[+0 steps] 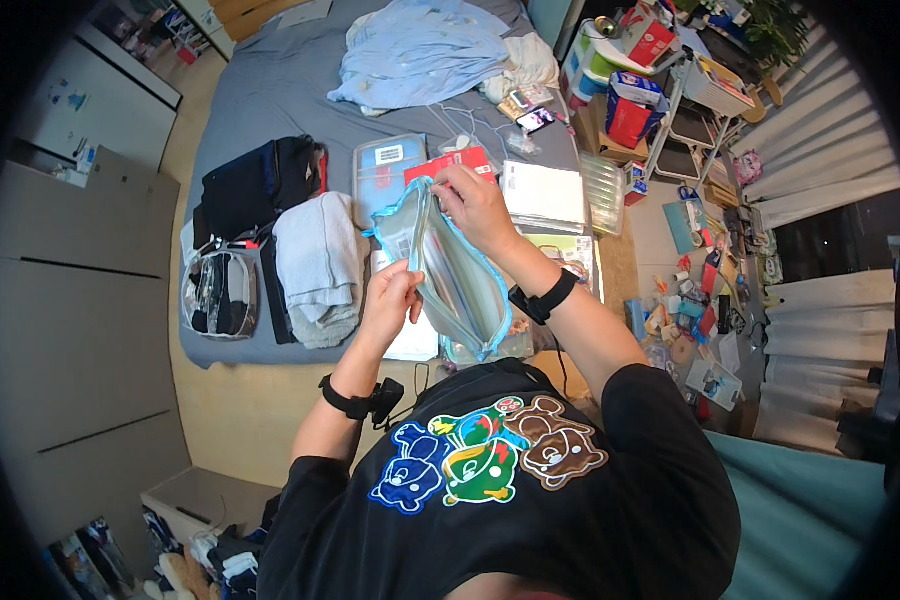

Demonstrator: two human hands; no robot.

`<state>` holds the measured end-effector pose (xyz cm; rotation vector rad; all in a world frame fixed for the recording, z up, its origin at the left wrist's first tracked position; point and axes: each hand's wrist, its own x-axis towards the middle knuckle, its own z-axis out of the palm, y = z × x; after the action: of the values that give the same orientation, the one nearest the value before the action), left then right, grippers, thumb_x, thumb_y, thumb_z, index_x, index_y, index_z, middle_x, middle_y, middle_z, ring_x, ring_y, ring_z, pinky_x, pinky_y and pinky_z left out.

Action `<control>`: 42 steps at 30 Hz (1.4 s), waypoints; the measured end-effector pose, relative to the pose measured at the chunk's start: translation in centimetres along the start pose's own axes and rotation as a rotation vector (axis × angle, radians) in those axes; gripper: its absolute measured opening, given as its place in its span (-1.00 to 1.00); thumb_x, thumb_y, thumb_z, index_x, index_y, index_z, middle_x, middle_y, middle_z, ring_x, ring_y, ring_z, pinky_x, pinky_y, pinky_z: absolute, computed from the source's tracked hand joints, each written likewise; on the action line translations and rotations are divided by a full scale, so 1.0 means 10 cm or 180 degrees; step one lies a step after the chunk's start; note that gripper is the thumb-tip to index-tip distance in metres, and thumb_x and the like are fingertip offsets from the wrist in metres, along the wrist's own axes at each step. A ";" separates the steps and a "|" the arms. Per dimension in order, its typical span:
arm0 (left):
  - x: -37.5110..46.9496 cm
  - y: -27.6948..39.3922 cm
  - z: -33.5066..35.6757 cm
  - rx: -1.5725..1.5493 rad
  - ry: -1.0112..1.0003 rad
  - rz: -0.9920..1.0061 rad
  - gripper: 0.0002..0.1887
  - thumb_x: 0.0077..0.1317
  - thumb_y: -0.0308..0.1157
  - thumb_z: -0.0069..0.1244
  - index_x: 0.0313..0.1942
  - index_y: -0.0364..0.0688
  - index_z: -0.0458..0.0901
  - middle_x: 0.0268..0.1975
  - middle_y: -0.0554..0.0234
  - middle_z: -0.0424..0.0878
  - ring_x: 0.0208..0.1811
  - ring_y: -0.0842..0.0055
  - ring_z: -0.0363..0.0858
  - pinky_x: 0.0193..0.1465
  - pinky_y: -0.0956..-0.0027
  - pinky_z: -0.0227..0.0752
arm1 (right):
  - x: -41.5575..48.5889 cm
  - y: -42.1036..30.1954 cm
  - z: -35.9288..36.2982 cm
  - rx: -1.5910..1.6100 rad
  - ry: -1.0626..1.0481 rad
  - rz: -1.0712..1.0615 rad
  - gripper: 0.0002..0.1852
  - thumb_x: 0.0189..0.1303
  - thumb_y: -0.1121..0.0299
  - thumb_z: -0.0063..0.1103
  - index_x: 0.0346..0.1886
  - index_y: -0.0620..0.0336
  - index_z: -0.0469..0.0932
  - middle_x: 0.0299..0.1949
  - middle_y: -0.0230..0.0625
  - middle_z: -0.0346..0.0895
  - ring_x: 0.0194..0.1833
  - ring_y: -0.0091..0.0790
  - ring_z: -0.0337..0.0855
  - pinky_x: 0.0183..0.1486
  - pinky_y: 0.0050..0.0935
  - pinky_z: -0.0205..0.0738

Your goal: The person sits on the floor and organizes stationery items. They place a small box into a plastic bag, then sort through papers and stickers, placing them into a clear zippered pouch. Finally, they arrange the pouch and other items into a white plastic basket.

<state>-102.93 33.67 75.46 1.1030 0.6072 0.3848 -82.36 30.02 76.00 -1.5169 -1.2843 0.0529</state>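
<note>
Between my hands is a translucent zip pouch (469, 281) with light-blue edging, its mouth spread wide and papers or sleeves showing inside. My left hand (391, 300) pinches the near-left rim of the mouth. At the far end, my right hand (474, 204) grips the blue edge near the zip. Beyond the pouch lie a red packet (461, 161) and a clear plastic case (386, 169) with a label. A stack of white papers (544, 193) sits right of my right hand. A folded grey towel (316, 262) is left of my left hand.
Dark folded clothes (259, 184) and a clear bag of rolled items (221, 292) lie on the left of the bed (285, 90). A phone (536, 120) and cables rest farther back. Right of the bed stand a shelf trolley (679, 127) and a cluttered desk (742, 360).
</note>
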 end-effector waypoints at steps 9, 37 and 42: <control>0.09 -0.82 -0.72 0.0493 0.0181 -0.0727 -0.81 0.34 -0.41 -0.10 -0.47 -0.21 0.50 -0.66 0.47 0.36 -0.74 0.73 0.32 -0.68 0.53 0.17 | -0.72 0.66 0.78 0.0345 -0.0547 0.1198 -0.86 0.29 0.43 0.17 -0.22 0.21 0.41 -0.28 -0.10 0.49 -0.38 0.02 0.59 -0.35 -0.17 0.47; 1.24 -2.31 -1.42 0.4058 -0.0060 -0.0641 -0.75 0.27 -0.20 -0.06 -0.40 -0.20 0.56 -0.44 -0.16 0.61 -0.32 -0.10 0.59 -0.25 -0.05 0.44 | -2.42 3.30 0.71 -0.1975 0.0284 0.2464 -0.51 0.02 0.25 0.48 -0.04 0.30 0.50 -0.13 -0.04 0.53 -0.08 -0.01 0.53 0.00 -0.14 0.44; 1.26 -2.40 -1.38 0.4025 0.0055 -0.0776 -0.76 0.27 -0.20 -0.07 -0.37 -0.19 0.58 -0.42 -0.15 0.63 -0.31 -0.09 0.60 -0.19 -0.04 0.46 | -3.12 3.49 0.28 -0.1329 -0.0329 0.3654 -0.44 -0.11 0.27 0.55 -0.09 0.29 0.44 -0.09 -0.02 0.48 0.02 0.04 0.46 0.08 -0.08 0.38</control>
<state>-101.97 40.81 45.95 2.1843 1.0256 -0.2826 -73.67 15.79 32.17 -2.4653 -0.3458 0.6344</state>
